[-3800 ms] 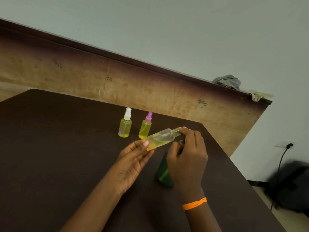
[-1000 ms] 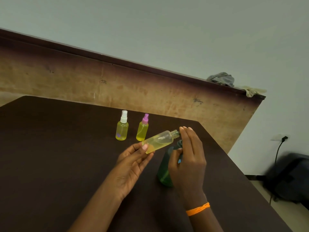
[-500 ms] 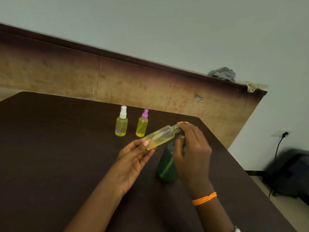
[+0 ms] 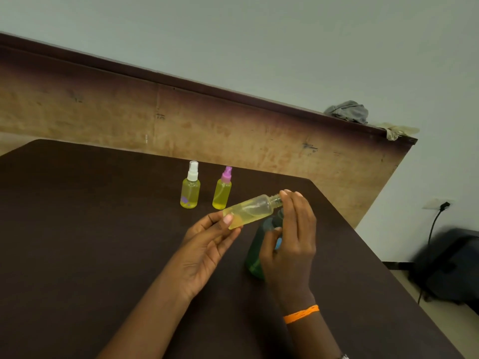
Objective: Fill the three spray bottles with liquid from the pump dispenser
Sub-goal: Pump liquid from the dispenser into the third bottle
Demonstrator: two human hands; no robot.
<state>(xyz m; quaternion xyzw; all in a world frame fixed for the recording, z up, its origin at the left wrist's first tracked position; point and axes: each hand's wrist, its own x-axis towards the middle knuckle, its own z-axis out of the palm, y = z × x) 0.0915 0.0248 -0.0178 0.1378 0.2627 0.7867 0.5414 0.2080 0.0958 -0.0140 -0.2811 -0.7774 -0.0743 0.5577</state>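
Observation:
My left hand [image 4: 207, 244] pinches the base of an uncapped spray bottle [image 4: 251, 210] holding yellow liquid, tilted almost flat with its neck pointing right. My right hand [image 4: 290, 244] covers the top of the green pump dispenser [image 4: 255, 257], fingertips at the bottle's open neck, thumb on the dispenser; the pump head is hidden. A blue piece shows under the right palm. Two capped spray bottles of yellow liquid stand behind: one with a white cap [image 4: 190, 186], one with a pink cap [image 4: 223, 189].
The dark brown table [image 4: 90, 242] ends at a rounded far-right corner. A worn wooden panel [image 4: 103, 120] runs behind it, with grey cloth [image 4: 347, 111] on its top. A dark bag [image 4: 451, 265] and a plugged-in cable sit at the right on the floor.
My right hand's fingers have straightened up at the bottle's neck since half a second ago. The tilted bottle and left hand keep their place over the dispenser.

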